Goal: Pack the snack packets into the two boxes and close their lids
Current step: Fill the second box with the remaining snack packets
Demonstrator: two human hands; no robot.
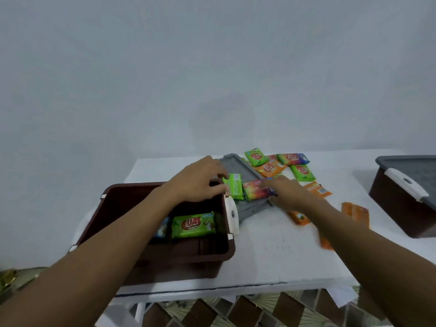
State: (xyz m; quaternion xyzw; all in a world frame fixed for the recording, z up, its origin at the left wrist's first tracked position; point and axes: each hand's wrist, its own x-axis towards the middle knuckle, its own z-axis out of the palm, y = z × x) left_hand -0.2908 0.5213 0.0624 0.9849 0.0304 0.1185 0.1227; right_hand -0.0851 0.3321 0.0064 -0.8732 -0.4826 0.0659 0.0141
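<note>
An open brown box [113,204] stands at the table's front left, with a green packet [193,224] and a blue one [162,228] lying inside. My left hand [200,182] is over the box's far right corner and pinches a green packet [234,188]. Beside it my right hand [286,193] holds a multicoloured packet [256,189] over the grey lid [236,166] that lies on the table behind the box. Loose green and orange packets [280,165] are strewn behind and right of the lid. A second brown box [398,204] with its grey lid [415,171] on stands at the right edge.
The white table [266,256] ends at its front edge just below my forearms. More orange packets [356,211] lie under and right of my right forearm. A white latch [232,215] hangs on the open box's right side. Patterned floor shows below the table.
</note>
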